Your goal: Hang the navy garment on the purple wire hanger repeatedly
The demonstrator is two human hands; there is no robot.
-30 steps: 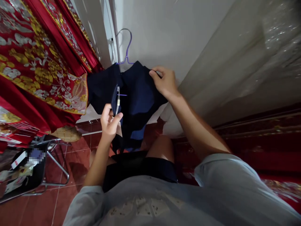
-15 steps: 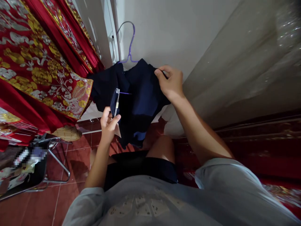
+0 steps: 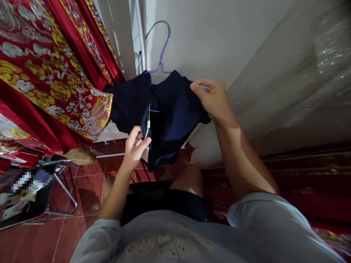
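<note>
A dark navy garment (image 3: 181, 106) with a collar hangs in front of me on a purple wire hanger (image 3: 161, 62), its hook free above the collar. My left hand (image 3: 135, 148) is closed on the garment's front edge, thumb toward me. A white string with a small bead runs down that edge to a pale tag (image 3: 145, 154) by my left fingers. At the garment's right shoulder, my right hand (image 3: 212, 96) pinches the cloth between thumb and fingers. Folds hide the lower part of the hanger.
Red cloth embroidered in gold and silver (image 3: 65, 80) hangs at left, touching the garment's left side. Below it stands a black chair with a metal frame (image 3: 64, 190) and items on it. A pale wall (image 3: 208, 36) lies behind, with translucent sheeting (image 3: 287, 87) at right above dark red fabric.
Both hands, the garment and the hanger have shifted a little to the right in view. The garment's front now hangs flatter, and both hands keep their hold.
</note>
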